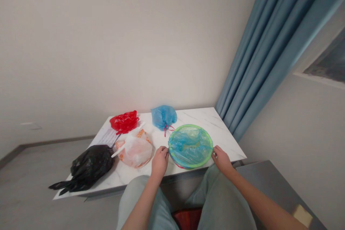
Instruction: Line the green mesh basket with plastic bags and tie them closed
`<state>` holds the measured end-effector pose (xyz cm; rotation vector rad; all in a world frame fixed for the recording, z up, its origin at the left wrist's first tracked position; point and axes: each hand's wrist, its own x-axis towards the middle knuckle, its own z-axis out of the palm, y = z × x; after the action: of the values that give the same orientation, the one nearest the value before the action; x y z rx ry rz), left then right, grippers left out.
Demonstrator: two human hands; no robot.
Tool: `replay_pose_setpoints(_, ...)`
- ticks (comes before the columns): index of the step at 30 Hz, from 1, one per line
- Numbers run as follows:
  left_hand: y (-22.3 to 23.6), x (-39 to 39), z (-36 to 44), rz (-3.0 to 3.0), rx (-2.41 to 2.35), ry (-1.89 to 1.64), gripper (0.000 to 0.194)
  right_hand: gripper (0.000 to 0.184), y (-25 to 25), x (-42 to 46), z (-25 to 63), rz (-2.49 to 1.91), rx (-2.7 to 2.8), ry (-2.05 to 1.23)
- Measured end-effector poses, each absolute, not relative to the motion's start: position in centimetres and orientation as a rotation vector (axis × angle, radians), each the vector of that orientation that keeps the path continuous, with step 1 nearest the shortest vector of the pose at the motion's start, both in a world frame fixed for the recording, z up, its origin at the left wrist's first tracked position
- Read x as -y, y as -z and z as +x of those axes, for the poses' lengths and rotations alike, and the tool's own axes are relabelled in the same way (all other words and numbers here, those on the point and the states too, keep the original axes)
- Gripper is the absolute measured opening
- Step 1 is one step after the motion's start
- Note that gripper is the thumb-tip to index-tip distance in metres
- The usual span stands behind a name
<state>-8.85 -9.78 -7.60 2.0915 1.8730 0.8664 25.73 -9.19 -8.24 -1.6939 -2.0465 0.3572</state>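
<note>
A round basket with a bright green rim (208, 136) stands near the table's front edge, a thin blue plastic bag (190, 147) spread across its mouth and sagging inside. At its left side my left hand (160, 161) pinches the bag's edge by the rim. My right hand (222, 159) has its fingers closed on the bag's edge at the opposite side. A bit of red shows under the basket's front. Behind it sits a filled blue bag (164, 116) tied with a red drawstring (167, 129).
Left on the white marble-patterned table (226, 140) lie a red bag (124, 122), a white-and-orange bag (136, 149), a knotted black bag (93, 165) and a printed sheet (105, 138). A wall stands behind; blue curtains (269, 43) hang at right.
</note>
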Motion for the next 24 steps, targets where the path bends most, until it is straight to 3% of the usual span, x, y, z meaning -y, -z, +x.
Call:
replay_pose_setpoints(5,7.2,10.1,-7.3,1.775,-1.844,-1.050,0.026,0.018,6.6,9.4,25.0,-1.724,1.836,-0.290)
replay_pose_setpoints(9,7.4,11.1,-5.6,0.966,-1.673,-1.267,0.038,0.022,1.9,8.9,23.4,-1.550,1.716,-0.225)
replay_pose_setpoints(14,8.0,13.0,-3.1,0.505,-1.410,-1.317,0.053,0.024,-2.0,6.8,18.4,-1.317,2.137,-0.547)
replay_pose_setpoints(18,8.1,14.2,-1.8,0.412,-1.192,-1.405,0.058,0.015,-0.5,4.2,14.4,-1.506,2.477,-0.868)
replay_pose_setpoints(22,7.9,15.3,-1.4,0.423,-1.024,-1.408,0.064,0.002,2.5,2.3,11.9,-1.643,2.601,-0.974)
replay_pose_setpoints(24,8.1,15.8,-1.6,0.420,-0.993,-1.404,0.069,0.004,3.9,1.9,11.4,-1.699,2.655,-1.032)
